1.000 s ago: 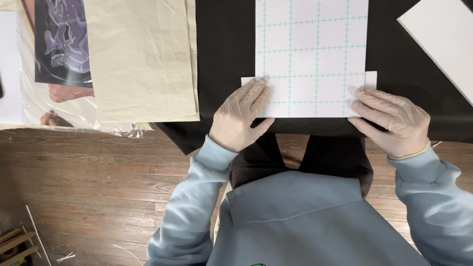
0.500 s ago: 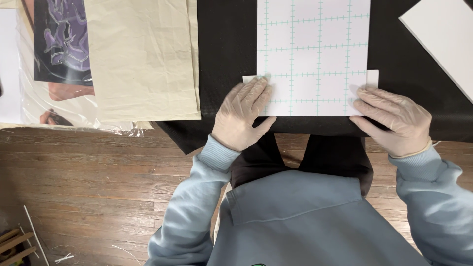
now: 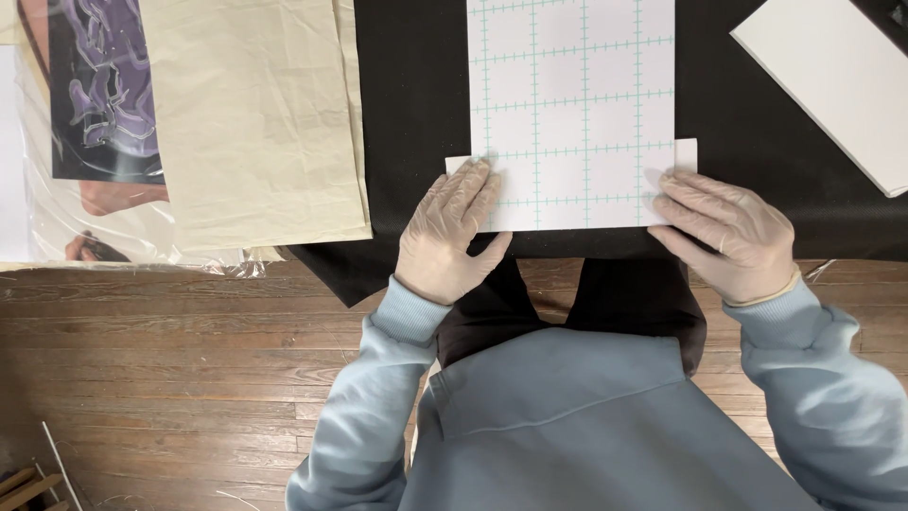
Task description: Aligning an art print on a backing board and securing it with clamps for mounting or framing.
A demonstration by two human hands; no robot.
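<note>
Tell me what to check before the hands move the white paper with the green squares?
1. Left hand flat on the near left corner of the grid sheet: ok.
2. Right hand pressing the near right corner: ok.
3. Grid sheet lies flat on the black mat, no curl visible: ok.
4. Sheet lined up over the white piece peeking out underneath at both sides: cannot tell, since most of it is hidden.
5. Cream cloth stays apart from the sheet: ok.
6. White board at the right does not touch the sheet: ok.
</note>
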